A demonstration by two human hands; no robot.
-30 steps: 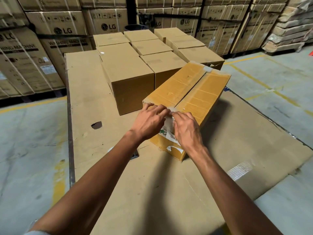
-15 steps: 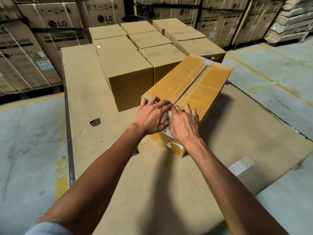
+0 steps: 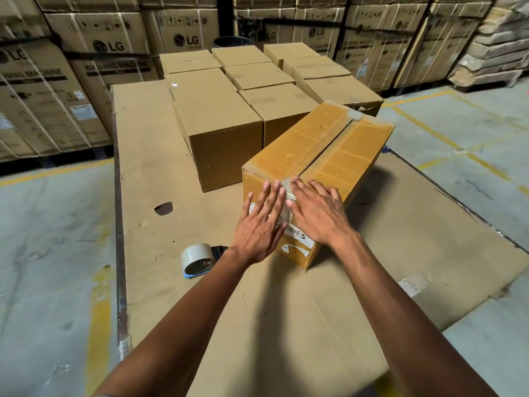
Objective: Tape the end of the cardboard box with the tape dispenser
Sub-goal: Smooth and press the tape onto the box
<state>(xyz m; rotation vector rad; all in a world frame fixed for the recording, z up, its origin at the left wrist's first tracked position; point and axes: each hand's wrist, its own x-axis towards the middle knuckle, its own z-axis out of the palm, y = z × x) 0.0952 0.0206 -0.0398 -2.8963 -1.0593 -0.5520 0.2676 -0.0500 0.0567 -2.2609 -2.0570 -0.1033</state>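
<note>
Basically both hands are flat on the near end of the cardboard box (image 3: 315, 156), w/ a strip of clear tape (image 3: 287, 193) showing between them where it folds over the top edge. Left hand (image 3: 262, 224) has fingers (image 3: 274, 196) spread and pressed on the end face; right hand (image 3: 317, 216) has fingers close together, laid over the corner at 1 o'clock from the left. Neither pinches anything.

Box sits on the flattened cardboard sheet (image 3: 286, 325) on the floor, at 12 o'clock from the person, angled toward 1 o'clock. Tape dispenser (image 3: 199, 257) lies on the sheet at 9 o'clock from the left wrist, near but apart, not held.

Progress, as a guess: strip looks applied and cut, dispenser set down, so this is the smoothing-down stage, nearly done. Left: rub edges flat, maybe check adhesion.

Hard to see: how far the tape runs down the end face, since both hands cover it. Far end shows 1 tape patch (image 3: 355, 114), extent unclear. Label (image 3: 297, 233) is partly hidden. Dispenser handle is mostly behind the left wrist.
</note>
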